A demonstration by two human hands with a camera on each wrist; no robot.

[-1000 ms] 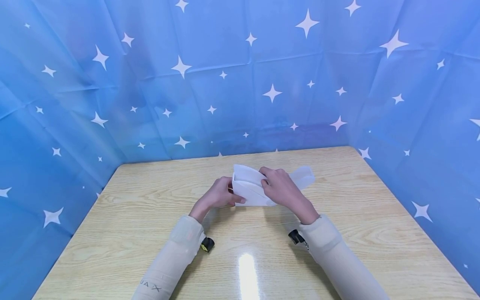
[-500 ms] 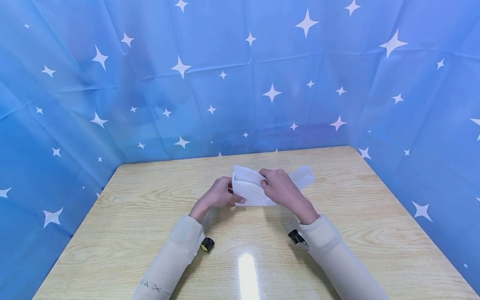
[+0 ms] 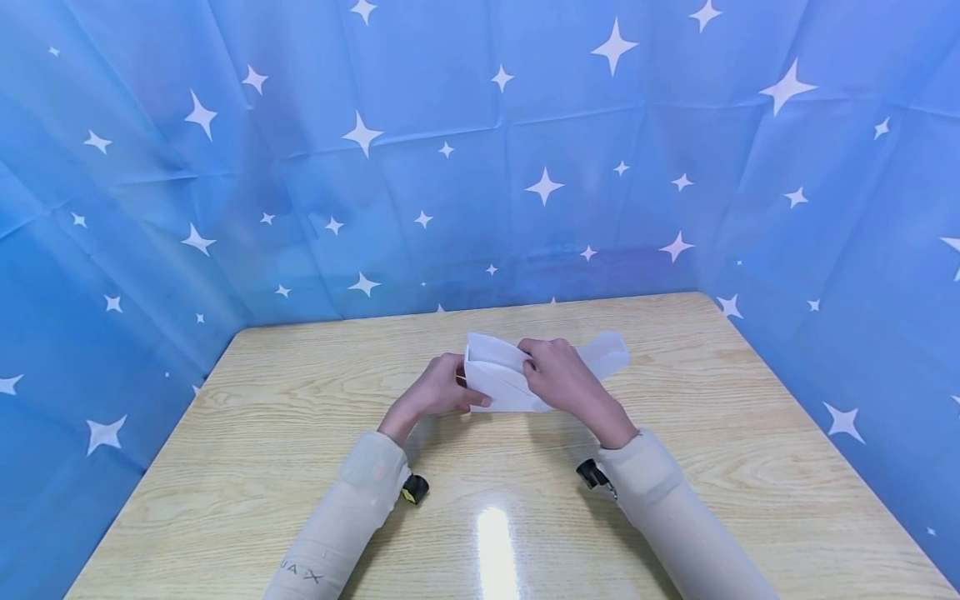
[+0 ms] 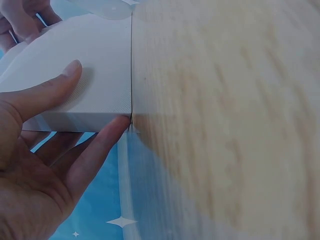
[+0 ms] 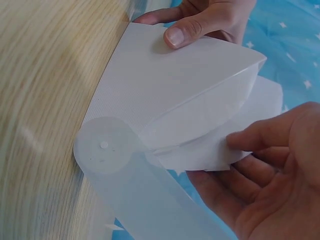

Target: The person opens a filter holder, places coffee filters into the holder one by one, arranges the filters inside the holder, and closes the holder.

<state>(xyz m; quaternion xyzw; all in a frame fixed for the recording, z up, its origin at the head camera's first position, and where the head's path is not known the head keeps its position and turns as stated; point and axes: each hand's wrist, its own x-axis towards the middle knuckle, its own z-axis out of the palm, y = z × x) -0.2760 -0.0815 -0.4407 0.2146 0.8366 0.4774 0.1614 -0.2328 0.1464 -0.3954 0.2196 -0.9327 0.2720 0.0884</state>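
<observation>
A white, finely ribbed box [image 3: 491, 390] with a slanting open mouth stands at the far middle of the table. A translucent cover [image 5: 155, 192] is joined to its right end by a round pivot and swings out to the right. My left hand [image 3: 435, 389] grips the box's left end, thumb on the near face and fingers round the end, as the left wrist view also shows. My right hand [image 3: 562, 375] pinches the white far panel [image 5: 270, 97] by its edge, thumb on the inner side and fingers behind. In the head view this hand hides part of the mouth.
The light wood table [image 3: 262, 467] reaches back to a blue curtain [image 3: 450, 208] with white stars. Small black wrist cameras hang under both sleeves, the left one [image 3: 415, 489] and the right one [image 3: 590, 474]. A light glare [image 3: 497, 550] lies at the front.
The upper left corner of the white far panel has dipped very slightly. Both hands keep their places and their hold.
</observation>
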